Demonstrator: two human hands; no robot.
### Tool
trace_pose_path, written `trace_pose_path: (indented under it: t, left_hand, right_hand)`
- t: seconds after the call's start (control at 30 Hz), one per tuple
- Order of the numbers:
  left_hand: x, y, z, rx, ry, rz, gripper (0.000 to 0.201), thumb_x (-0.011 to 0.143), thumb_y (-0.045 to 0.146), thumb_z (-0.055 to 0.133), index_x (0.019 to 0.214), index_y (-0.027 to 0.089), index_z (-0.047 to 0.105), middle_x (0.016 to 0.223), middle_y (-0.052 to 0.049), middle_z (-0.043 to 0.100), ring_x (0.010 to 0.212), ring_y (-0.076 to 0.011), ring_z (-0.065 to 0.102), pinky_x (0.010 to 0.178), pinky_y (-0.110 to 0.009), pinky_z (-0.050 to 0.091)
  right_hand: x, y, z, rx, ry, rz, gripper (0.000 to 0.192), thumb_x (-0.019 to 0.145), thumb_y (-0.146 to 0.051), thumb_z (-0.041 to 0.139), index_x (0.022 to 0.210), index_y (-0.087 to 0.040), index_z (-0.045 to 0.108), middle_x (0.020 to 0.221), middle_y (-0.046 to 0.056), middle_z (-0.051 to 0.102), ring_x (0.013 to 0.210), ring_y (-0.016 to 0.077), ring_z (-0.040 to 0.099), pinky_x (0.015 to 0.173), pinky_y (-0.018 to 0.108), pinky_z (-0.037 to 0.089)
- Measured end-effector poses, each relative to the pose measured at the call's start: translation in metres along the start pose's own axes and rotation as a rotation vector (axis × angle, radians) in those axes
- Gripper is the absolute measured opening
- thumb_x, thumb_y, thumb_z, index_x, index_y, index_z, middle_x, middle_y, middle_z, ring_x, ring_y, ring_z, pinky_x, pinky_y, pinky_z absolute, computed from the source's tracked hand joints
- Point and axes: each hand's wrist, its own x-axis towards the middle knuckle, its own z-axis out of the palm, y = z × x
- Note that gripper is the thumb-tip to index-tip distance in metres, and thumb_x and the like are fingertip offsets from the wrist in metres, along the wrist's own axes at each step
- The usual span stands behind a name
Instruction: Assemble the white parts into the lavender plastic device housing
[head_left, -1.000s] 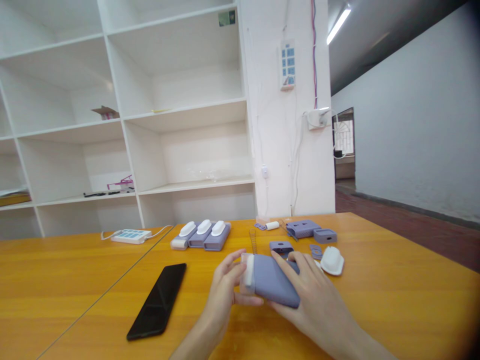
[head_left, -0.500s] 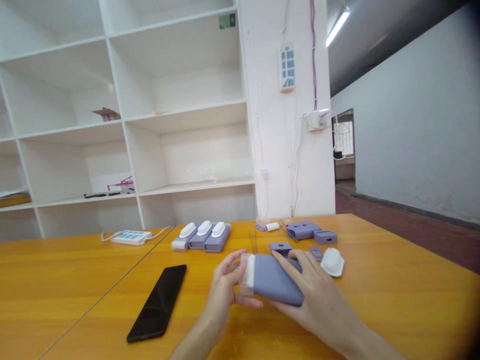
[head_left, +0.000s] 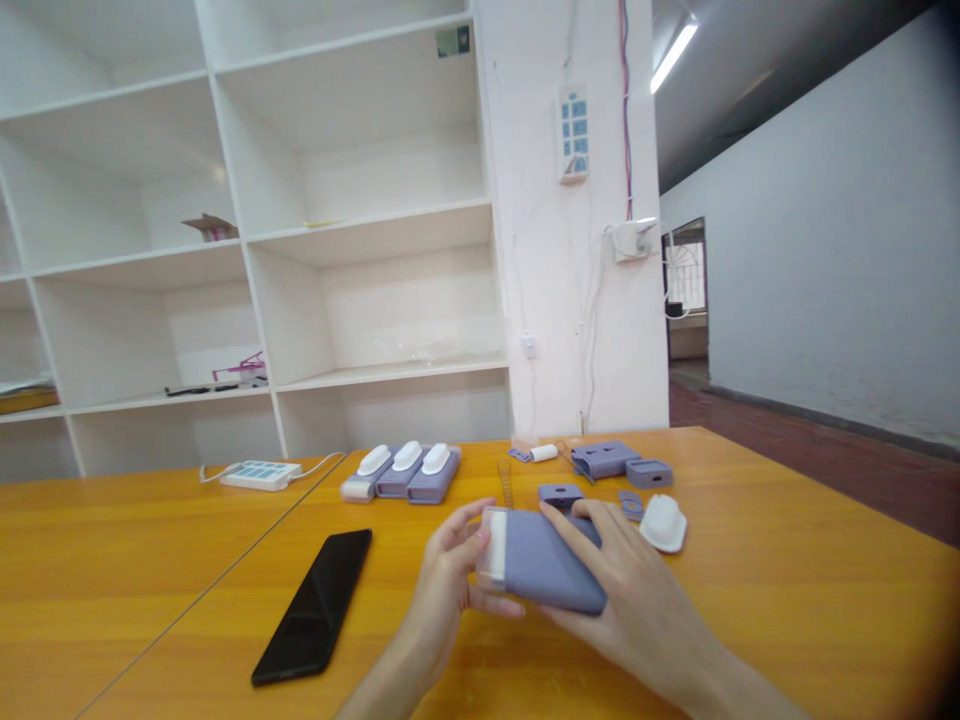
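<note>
A purple plastic case (head_left: 551,565) with a white band and a clear cap (head_left: 487,550) at its left end is held between my hands above the table. My left hand (head_left: 454,565) grips the clear cap end, thumb on the near side and fingers around it. My right hand (head_left: 630,580) wraps over the case's right part from above. Just beyond the case lies a purple block with a hole (head_left: 561,495). To the right of my right hand are a white domed piece (head_left: 664,524) and a small flat purple part (head_left: 631,505). A thin coil spring (head_left: 505,484) stands behind the case.
Three purple cases with white tops (head_left: 406,475) stand in a row at the back. A black phone (head_left: 315,605) lies left of my hands. More purple housings (head_left: 604,459), a white cylinder (head_left: 544,453) and a white power strip (head_left: 260,474) lie along the table's far side, before white shelves (head_left: 382,376).
Almost nothing differs. Both hands keep their hold on the case, and the view has shifted very slightly.
</note>
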Motion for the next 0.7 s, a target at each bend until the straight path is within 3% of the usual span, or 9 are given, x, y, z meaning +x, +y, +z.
trace_pose_path:
  t: [0.43, 0.7]
  left_hand:
    - [-0.007, -0.002, 0.003, 0.001, -0.028, 0.014, 0.044, 0.092, 0.022, 0.065, 0.134, 0.015, 0.053, 0.125, -0.016, 0.064, 0.087, -0.0234, 0.069, 0.057, -0.037, 0.068]
    - [-0.001, -0.014, -0.002, -0.021, -0.051, -0.011, 0.055, 0.088, 0.024, 0.072, 0.139, 0.014, 0.051, 0.134, -0.018, 0.060, 0.111, -0.0341, 0.065, 0.065, -0.043, 0.069]
  right_hand:
    - [-0.002, 0.000, 0.003, 0.008, -0.013, -0.013, 0.083, 0.080, -0.034, 0.080, 0.152, -0.026, 0.041, 0.130, 0.016, 0.047, 0.123, 0.0381, 0.051, 0.101, 0.058, 0.049]
    - [-0.009, 0.001, 0.008, 0.026, -0.021, -0.019, 0.080, 0.078, -0.030, 0.081, 0.149, -0.025, 0.045, 0.132, 0.017, 0.049, 0.126, 0.0418, 0.049, 0.103, 0.063, 0.046]
